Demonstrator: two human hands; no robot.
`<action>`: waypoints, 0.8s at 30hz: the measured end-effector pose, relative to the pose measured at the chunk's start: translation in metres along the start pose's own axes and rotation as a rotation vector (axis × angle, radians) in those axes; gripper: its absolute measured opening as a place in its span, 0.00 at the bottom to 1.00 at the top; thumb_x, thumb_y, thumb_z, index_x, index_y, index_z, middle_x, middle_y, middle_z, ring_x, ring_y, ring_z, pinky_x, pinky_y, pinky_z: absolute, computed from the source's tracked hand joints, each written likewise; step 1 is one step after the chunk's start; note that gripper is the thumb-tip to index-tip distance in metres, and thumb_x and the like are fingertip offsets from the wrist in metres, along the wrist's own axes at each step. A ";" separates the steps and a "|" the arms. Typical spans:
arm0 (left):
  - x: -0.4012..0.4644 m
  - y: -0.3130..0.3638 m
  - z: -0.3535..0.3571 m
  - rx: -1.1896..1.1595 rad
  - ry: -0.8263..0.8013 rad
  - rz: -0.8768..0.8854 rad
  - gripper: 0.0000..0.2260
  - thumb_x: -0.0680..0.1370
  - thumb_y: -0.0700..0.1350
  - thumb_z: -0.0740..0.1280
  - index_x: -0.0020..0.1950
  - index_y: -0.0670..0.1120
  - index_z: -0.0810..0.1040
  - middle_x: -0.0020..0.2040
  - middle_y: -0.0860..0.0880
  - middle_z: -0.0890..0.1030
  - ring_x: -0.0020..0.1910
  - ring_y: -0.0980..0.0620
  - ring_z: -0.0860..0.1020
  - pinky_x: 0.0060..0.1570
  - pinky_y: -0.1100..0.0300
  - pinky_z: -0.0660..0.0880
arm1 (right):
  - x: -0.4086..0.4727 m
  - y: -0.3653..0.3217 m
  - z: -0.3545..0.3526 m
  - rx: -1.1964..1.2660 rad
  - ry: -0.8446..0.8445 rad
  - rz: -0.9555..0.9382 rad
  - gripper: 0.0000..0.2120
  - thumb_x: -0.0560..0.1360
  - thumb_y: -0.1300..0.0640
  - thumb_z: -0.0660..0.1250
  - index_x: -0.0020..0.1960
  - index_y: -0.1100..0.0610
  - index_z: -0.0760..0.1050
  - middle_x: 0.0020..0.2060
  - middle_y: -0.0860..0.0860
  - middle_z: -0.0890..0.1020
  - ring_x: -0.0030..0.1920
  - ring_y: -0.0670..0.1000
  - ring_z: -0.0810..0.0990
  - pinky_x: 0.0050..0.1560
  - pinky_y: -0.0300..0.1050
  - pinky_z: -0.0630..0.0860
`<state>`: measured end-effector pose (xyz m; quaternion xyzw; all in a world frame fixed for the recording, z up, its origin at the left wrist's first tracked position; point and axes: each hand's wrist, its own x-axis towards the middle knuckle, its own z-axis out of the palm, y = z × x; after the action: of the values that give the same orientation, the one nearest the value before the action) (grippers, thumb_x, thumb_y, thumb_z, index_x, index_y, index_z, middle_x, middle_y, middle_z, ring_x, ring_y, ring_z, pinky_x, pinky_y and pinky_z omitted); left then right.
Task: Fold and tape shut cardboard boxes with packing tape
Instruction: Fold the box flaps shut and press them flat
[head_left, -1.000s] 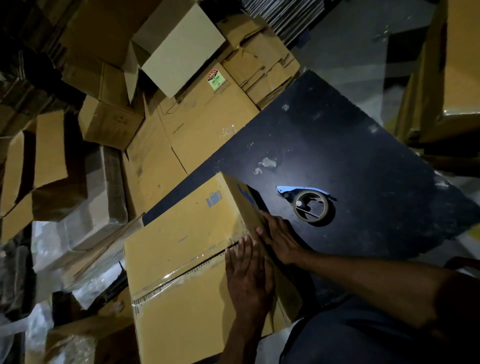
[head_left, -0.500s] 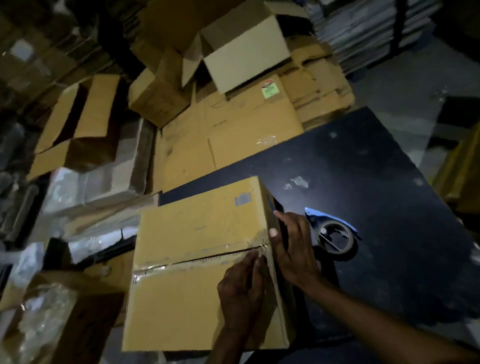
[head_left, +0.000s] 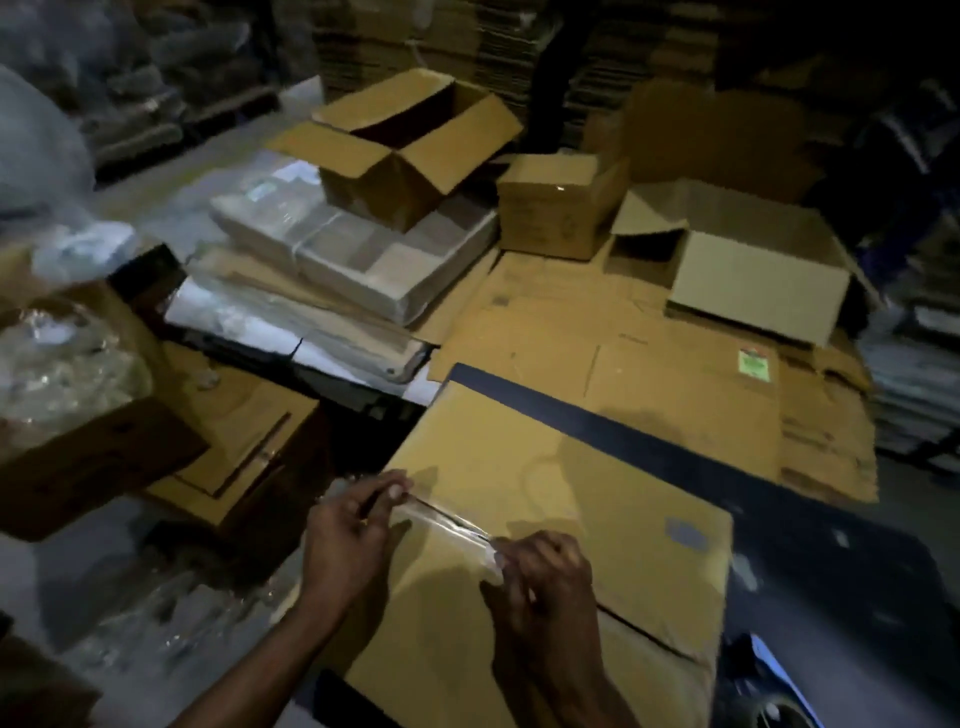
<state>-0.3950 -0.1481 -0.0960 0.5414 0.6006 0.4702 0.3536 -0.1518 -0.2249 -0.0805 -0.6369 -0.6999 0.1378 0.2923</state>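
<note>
Closed box (head_left: 561, 499) lay flat-topped on the dark bench (head_left: 810, 525), directly under both hands. Its top seam ran as the long axis from the corner by the left hand, past the right hand, toward the box's edge beyond that hand. Clear tape (head_left: 447, 522) stretched along the seam between the hands. Left hand (head_left: 348, 525), fingers curled, pinched the tape end at the box's corner. Right hand (head_left: 540, 577), fingers curled, pinched the tape's other end over the seam. The seam beyond the right hand gaped slightly, untaped. A blue-edged object (head_left: 779, 675), blurred, lay on the bench just beside the right forearm. Ahead of the hands lay flattened cardboard (head_left: 649, 358); further ahead stood an open box (head_left: 410, 150).
</note>
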 end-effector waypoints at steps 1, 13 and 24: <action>0.012 -0.012 -0.017 -0.033 0.022 -0.028 0.09 0.85 0.45 0.73 0.62 0.55 0.89 0.55 0.59 0.89 0.58 0.56 0.87 0.59 0.46 0.85 | 0.011 -0.018 0.008 0.006 -0.021 -0.004 0.11 0.80 0.50 0.68 0.60 0.45 0.83 0.50 0.39 0.84 0.54 0.51 0.79 0.53 0.54 0.77; 0.055 -0.096 -0.063 -0.421 -0.487 -0.293 0.36 0.79 0.57 0.75 0.85 0.60 0.66 0.86 0.59 0.65 0.86 0.56 0.61 0.84 0.49 0.61 | 0.067 -0.078 0.101 -0.518 -0.544 -0.006 0.42 0.83 0.26 0.40 0.86 0.50 0.35 0.84 0.45 0.31 0.82 0.48 0.26 0.83 0.61 0.35; 0.046 -0.094 -0.044 -0.204 -0.662 -0.321 0.35 0.85 0.61 0.69 0.88 0.61 0.57 0.87 0.64 0.56 0.84 0.62 0.59 0.78 0.64 0.62 | 0.064 -0.079 0.113 -0.653 -0.602 0.030 0.48 0.81 0.22 0.44 0.86 0.53 0.33 0.84 0.48 0.30 0.83 0.51 0.29 0.82 0.66 0.34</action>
<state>-0.4735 -0.1083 -0.1677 0.5252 0.4810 0.2659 0.6496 -0.2827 -0.1547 -0.1101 -0.6376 -0.7513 0.0933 -0.1430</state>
